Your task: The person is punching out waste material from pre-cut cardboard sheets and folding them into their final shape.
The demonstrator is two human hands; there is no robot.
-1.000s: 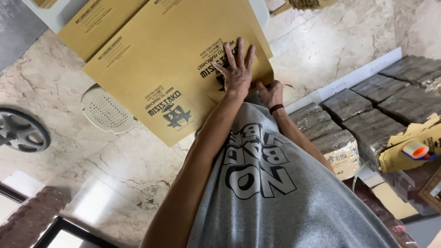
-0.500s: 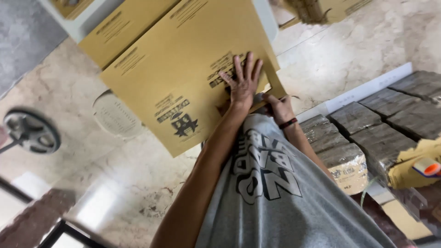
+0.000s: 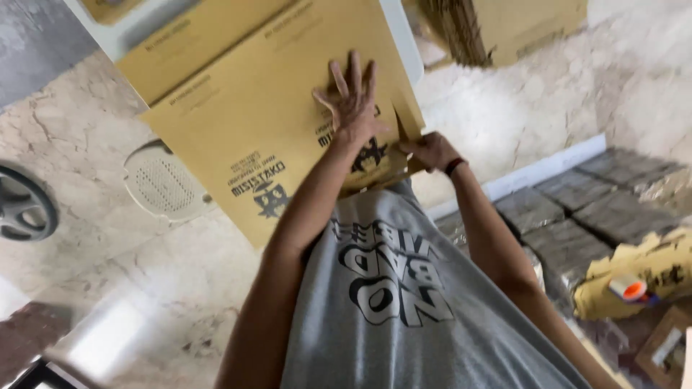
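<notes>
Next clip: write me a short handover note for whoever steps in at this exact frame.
Left hand: flat, fingers spread, pressing on the flattened cardboard box.
Right hand: gripping the box's near edge at a small flap, which stands up beside it.
Box: flat, unfolded, tilted over the marble floor. More cardboard lies beyond it; grey blocks are stacked on the right.
Done: box grasped with both hands. Left: box not opened up.

The marble floor [image 3: 144, 288] (pale, veined) bears grey wrapped blocks [image 3: 577, 216] and a round white grille [image 3: 162, 180].
</notes>
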